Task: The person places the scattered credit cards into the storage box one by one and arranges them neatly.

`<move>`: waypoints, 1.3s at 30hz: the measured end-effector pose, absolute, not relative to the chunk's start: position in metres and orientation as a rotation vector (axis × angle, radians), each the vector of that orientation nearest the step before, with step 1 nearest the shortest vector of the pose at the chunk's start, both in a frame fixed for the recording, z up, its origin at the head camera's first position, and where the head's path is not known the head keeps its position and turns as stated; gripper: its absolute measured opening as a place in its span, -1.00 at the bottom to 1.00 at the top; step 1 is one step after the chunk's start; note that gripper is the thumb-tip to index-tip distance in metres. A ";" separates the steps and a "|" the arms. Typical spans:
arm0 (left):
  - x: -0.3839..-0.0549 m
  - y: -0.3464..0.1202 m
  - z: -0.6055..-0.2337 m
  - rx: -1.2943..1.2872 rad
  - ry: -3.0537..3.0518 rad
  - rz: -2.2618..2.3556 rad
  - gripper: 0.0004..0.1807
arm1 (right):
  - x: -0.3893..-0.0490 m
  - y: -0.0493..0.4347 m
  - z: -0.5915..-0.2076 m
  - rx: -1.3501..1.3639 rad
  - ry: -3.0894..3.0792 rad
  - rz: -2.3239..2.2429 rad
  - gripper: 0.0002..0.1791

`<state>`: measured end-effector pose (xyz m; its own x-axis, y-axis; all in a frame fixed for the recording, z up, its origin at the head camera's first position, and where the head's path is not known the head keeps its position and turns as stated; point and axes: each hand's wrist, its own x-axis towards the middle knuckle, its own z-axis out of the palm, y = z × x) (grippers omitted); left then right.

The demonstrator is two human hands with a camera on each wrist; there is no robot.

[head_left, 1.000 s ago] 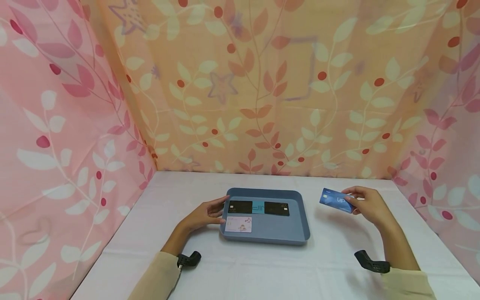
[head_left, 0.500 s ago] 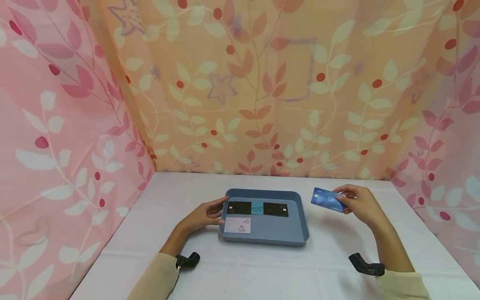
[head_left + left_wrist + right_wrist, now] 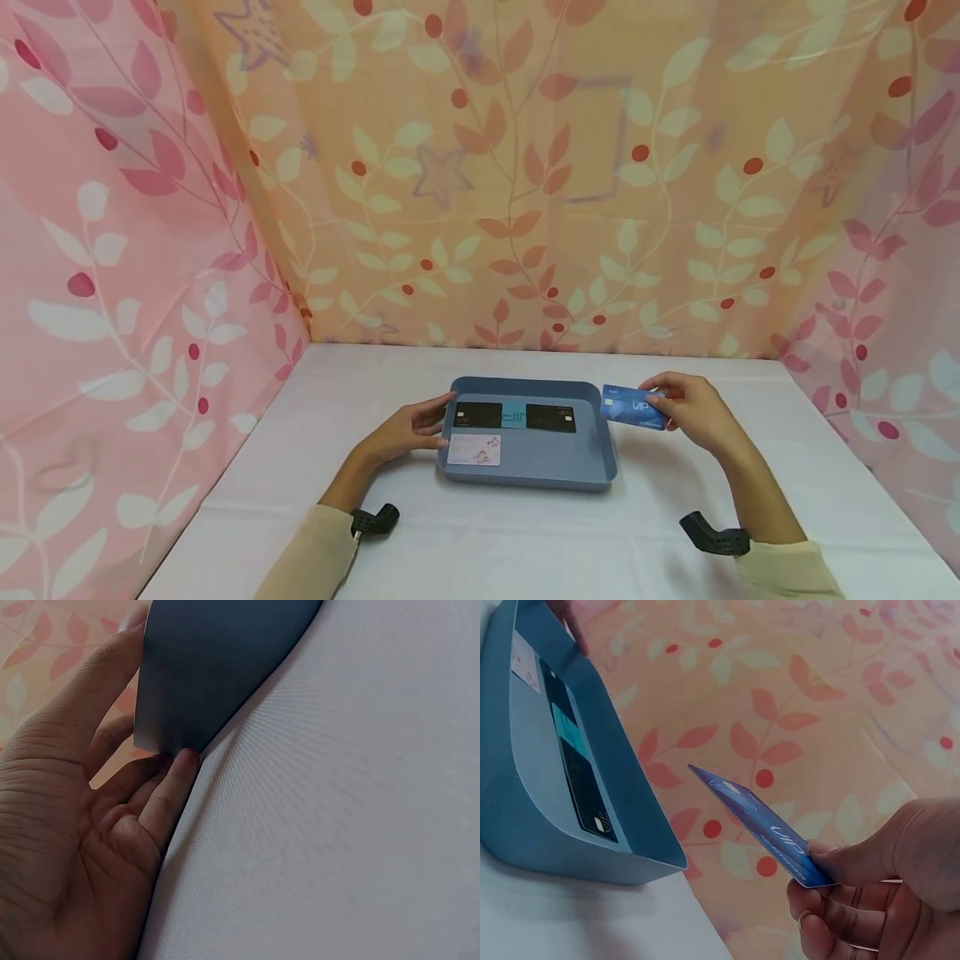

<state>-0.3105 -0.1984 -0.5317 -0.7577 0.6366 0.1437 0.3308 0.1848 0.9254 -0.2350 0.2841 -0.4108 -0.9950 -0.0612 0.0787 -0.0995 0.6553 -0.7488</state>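
My right hand (image 3: 693,412) pinches a blue VIP card (image 3: 630,407) between thumb and fingers. The card's far end overlaps the right rim of a blue-grey tray (image 3: 555,462) in the head view; the right wrist view shows it raised, clear of the tray wall. Against the tray's left side rests my left hand (image 3: 405,433), thumb and fingers spread along the rim. Inside the tray, a teal card (image 3: 514,415) lies between a left black card (image 3: 478,415) and a right black card (image 3: 551,418). A pale pink card (image 3: 475,450) lies below the left one.
A white cloth (image 3: 525,542) covers the table. Floral curtains (image 3: 525,208) rise behind it and at both sides. Each wrist wears a black device, one on the left (image 3: 377,520) and one on the right (image 3: 715,535).
My right hand has brought the blue card leftward, from well right of the tray to its right rim. The left hand and the cards in the tray keep their places.
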 end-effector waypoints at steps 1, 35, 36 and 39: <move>-0.311 -0.199 -0.532 0.921 2.192 1.595 -0.07 | -0.235 0.282 -0.412 0.140 -2.817 1.282 -0.69; -0.310 -0.200 -0.527 0.866 2.183 1.597 -0.04 | -0.245 0.185 -0.441 0.399 -2.897 1.292 -0.84; -0.311 -0.200 -0.527 0.868 2.182 1.597 -0.04 | -0.246 0.184 -0.443 0.415 -2.902 1.279 -0.84; -0.311 -0.199 -0.528 0.876 2.176 1.600 -0.05 | -0.249 0.179 -0.448 0.462 -2.912 1.251 -0.88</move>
<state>-0.3108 -0.1988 -0.5277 -0.7687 0.6297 0.1119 0.2945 0.1933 0.9359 -0.2493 0.1792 -0.4476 -0.9565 -0.2861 0.0574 -0.2386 0.6535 -0.7184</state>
